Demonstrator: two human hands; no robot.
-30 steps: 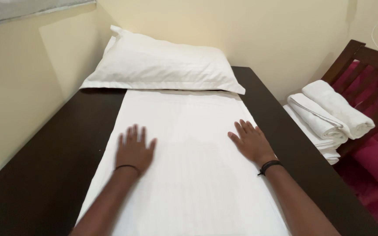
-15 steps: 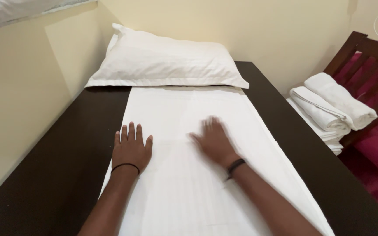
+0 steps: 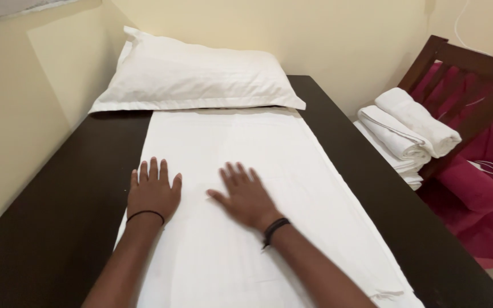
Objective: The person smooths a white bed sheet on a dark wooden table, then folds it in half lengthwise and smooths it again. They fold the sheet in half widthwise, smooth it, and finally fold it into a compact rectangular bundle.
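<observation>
Head view: both hands lie flat, palms down, on a long white folded cotton sheet spread lengthwise along a dark brown wooden table. The left hand rests on the sheet's left edge, fingers spread, gripping nothing. The right hand lies near the sheet's centre line, fingers extended and slightly blurred, also holding nothing. A white rectangular pillow sits at the far end, its near edge touching the sheet.

Risks, as judged:
- Uneven palm pressure may drag the cloth sideways and pull its left edge out of line.
- A stroke towards the far end may bunch fabric against the pillow.
- Sideways drift may bring the right edge towards the table's right side, near the rolled white towels stacked on the dark wooden chair.
</observation>
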